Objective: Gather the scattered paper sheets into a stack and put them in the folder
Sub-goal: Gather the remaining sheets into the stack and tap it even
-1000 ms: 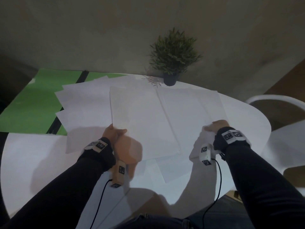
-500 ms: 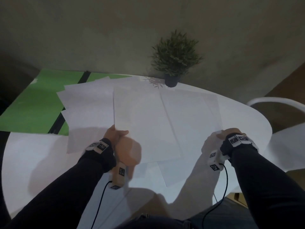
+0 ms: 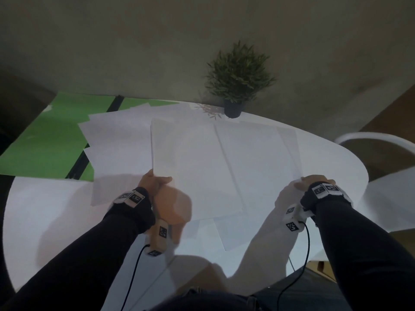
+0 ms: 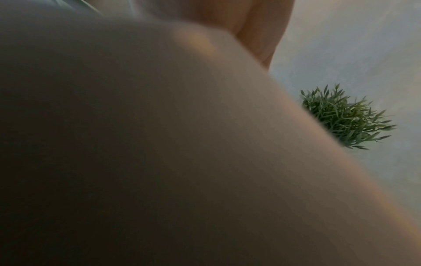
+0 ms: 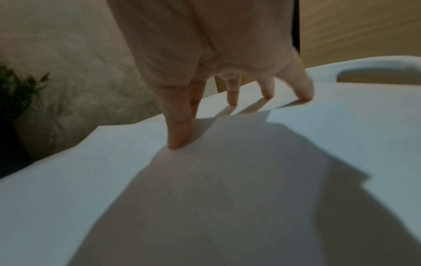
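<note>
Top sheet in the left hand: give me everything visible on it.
The top sheet is plain white paper, blank and unmarked as far as shows, flat and uncreased. It lies long side away from the person, over other white sheets on the white table. The left hand pinches its near left corner, thumb on top; that corner looks slightly lifted. Its near edge overlaps a sheet that sticks out below it. The left wrist view is blocked by the palm.
</note>
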Available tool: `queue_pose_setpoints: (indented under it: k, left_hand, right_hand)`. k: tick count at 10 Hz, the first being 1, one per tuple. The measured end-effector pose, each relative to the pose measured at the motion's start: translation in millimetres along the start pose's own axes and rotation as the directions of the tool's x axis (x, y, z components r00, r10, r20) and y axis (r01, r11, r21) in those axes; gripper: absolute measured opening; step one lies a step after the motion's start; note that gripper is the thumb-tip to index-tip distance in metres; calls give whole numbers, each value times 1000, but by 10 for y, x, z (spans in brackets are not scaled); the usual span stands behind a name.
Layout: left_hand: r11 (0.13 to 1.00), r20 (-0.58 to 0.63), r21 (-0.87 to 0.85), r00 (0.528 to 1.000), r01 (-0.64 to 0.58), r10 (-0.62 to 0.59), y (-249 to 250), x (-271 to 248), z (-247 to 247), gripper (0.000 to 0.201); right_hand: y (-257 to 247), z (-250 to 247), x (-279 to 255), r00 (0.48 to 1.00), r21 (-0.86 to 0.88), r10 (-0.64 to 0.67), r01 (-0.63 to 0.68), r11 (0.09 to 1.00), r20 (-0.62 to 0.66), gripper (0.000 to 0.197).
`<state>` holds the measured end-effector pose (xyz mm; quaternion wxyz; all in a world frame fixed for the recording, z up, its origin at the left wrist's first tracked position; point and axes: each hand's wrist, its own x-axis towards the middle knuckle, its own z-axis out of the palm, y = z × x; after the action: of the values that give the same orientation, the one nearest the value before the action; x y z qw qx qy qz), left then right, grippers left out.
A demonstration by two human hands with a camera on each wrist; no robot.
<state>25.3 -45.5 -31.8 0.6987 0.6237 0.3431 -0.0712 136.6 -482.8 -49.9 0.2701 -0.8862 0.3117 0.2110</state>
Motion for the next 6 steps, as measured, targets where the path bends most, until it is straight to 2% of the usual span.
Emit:
queue_pose_setpoints:
  k: [1,2,3,4,5,6]
  left_hand:
    - [1000,-9,18,1000,-6,6,-31,30,-4,23]
    - [999,3,33,1000,-2,2,-64,54,-1,22]
    - [997,-3,71,1000,-10,10,-88,77,-20,19]
    - [997,-3,81,1000,-19,19,-95,87,-18,21]
    - [998,12,68,1000,-20,20,-82,77,-10,21]
    - [999,46,49,999,-19,16,-89,85,-25,21]
  right_hand:
    - [-51,49,-265,999,14,31,-31,999,-42,53]
    - [-87,267,-494,960,-83,23,-49,995,-280,39]
    - [-189,447,-784,921,-189,7,-88,978,-389,33]
    - [-278,473,-812,949,-14,56,-64,998,-309,48]
    - [-321,449,-783,970,99,49,-26,995,-238,52]
    - [-349,395,-723,994,149,44,-28,988,-104,36]
